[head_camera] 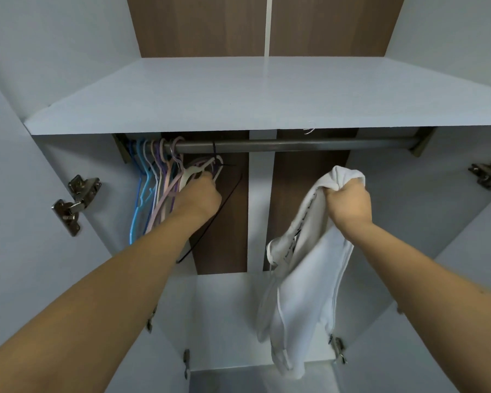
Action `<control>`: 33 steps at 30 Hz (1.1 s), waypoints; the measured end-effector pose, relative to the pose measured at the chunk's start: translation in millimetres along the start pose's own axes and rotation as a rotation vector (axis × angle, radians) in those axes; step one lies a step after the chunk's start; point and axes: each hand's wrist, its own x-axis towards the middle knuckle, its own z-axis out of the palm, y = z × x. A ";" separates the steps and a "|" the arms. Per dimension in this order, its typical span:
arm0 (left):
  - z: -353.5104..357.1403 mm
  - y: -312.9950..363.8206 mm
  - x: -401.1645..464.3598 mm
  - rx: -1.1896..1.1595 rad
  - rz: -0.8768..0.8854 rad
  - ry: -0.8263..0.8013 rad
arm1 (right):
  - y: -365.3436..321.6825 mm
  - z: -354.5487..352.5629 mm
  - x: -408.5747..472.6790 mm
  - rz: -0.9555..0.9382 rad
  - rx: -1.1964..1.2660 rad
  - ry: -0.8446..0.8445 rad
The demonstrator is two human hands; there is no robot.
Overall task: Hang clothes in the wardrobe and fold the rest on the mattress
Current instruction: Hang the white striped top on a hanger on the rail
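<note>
Fingers of my left hand (200, 194) curl around a white plastic hanger (194, 171) at the end of a bunch of pastel plastic hangers (153, 194) hanging on the grey metal wardrobe rail (295, 144). A thin black wire hanger (224, 205) hangs just beside my wrist. My right hand (347, 201) is clenched tight on the bunched top of a white zip-up garment (304, 293), which dangles below the rail, under the pale grey wardrobe shelf (238, 95).

1. Garment (304, 293): white, line of small dark print along one edge.
2. Hangers (153, 191): blue, light blue, lilac, pink, white; one thin black.
3. Rail (295, 144): grey metal.
4. Shelf (238, 97): pale grey-white.
5. Back panel (224, 222): brown woodgrain.
</note>
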 end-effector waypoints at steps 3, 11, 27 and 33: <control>0.4 7.3 -21.5 0.072 0.058 0.007 | 13.6 -11.0 3.9 0.057 -0.076 -0.015; -25.3 36.7 -127.3 0.026 0.140 -0.126 | 32.4 -48.7 21.5 0.350 0.279 -0.213; -39.3 139.2 -219.5 -0.056 0.260 -0.258 | 44.6 -109.8 7.8 0.191 -0.087 -0.509; 19.1 152.7 -208.7 -0.137 0.287 -0.228 | 13.2 -130.2 -25.7 0.250 0.135 -0.576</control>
